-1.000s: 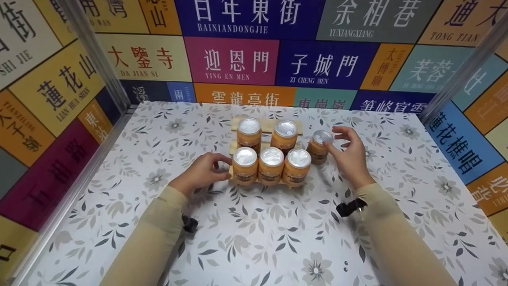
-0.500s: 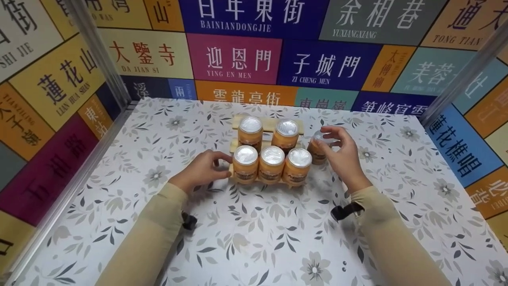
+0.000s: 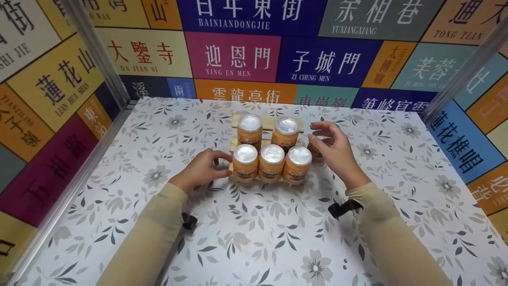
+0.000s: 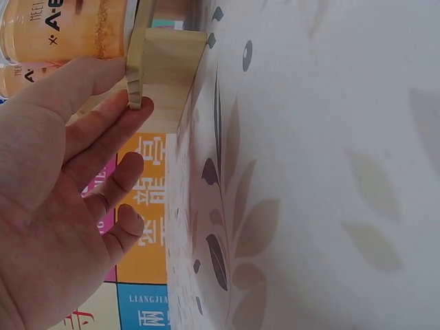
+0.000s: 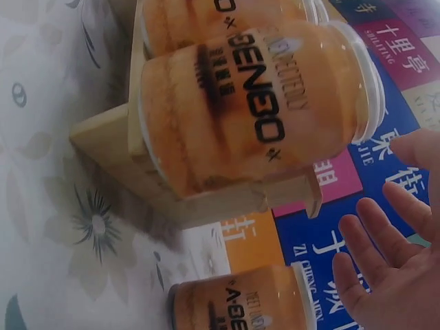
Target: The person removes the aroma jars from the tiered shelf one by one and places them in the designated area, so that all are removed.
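Observation:
A stepped wooden rack (image 3: pixel 266 124) carries several orange jars with silvery lids, three along the front (image 3: pixel 271 165) and two behind (image 3: pixel 285 131). My left hand (image 3: pixel 202 169) is at the rack's left end; the left wrist view shows thumb and fingers of that hand (image 4: pixel 75 158) pinching the edge of its board (image 4: pixel 139 51). A lone jar (image 3: pixel 315 153) stands upright on the table right of the rack, partly hidden by my right hand (image 3: pixel 337 153). In the right wrist view, the right hand's spread fingers (image 5: pixel 388 258) hold nothing, apart from the lone jar (image 5: pixel 240 302).
A white table with a leaf-and-flower pattern (image 3: pixel 254 234) lies under everything. Colourful panels with large characters (image 3: pixel 234 59) stand behind it and at both sides, with metal posts (image 3: pixel 107 59) at the back corners.
My right hand has moved left, from beside the lone jar's lid to partly over that jar, nearer the rack. The left hand, the rack and its jars have stayed in place.

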`<state>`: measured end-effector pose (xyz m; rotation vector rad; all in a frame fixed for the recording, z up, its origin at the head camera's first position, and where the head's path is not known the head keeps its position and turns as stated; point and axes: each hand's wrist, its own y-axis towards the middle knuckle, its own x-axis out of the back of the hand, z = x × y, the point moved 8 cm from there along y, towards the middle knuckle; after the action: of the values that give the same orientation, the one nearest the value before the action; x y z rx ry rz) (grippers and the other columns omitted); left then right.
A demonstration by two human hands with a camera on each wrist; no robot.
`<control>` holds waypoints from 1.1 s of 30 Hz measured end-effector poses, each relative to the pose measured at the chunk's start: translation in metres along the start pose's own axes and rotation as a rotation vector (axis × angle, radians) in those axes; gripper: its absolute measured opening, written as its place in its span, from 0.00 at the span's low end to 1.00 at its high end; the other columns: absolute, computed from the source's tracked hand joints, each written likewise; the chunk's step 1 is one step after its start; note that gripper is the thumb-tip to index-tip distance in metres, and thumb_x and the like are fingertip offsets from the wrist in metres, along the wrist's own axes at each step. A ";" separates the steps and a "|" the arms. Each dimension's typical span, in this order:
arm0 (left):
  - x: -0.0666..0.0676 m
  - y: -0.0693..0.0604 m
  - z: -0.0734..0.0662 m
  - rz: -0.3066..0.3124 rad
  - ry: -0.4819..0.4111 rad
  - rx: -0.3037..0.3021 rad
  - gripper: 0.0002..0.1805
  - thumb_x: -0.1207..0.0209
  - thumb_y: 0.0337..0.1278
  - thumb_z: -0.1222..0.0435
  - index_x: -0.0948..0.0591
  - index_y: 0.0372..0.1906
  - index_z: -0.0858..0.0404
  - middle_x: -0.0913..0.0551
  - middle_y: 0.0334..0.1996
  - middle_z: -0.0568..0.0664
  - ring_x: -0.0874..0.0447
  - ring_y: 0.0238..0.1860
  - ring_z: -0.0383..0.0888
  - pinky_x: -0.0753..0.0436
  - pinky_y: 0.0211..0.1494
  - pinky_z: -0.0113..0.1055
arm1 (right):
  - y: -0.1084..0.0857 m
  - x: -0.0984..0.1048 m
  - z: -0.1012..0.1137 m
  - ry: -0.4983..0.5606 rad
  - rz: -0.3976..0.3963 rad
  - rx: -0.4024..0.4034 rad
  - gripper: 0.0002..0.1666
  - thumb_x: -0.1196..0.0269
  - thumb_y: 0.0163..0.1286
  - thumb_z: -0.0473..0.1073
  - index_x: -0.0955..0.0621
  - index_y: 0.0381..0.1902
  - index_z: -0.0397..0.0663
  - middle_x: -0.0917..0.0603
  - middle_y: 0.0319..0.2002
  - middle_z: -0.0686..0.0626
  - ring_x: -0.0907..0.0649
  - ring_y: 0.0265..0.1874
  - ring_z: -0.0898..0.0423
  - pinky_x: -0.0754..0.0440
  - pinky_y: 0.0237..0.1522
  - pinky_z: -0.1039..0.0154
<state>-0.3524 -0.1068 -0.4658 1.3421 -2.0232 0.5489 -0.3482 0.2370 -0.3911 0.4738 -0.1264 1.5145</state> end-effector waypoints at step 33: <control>-0.001 -0.003 0.002 0.005 -0.049 0.009 0.21 0.27 0.56 0.60 0.13 0.56 0.55 0.14 0.48 0.54 0.23 0.42 0.47 0.25 0.44 0.39 | 0.017 -0.039 0.023 -0.101 0.098 0.106 0.36 0.26 0.64 0.57 0.22 0.65 0.51 0.17 0.57 0.49 0.22 0.56 0.51 0.29 0.61 0.45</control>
<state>-0.3501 -0.1089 -0.4681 1.3682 -2.0666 0.5325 -0.3625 0.1917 -0.3808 0.6366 -0.1507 1.5993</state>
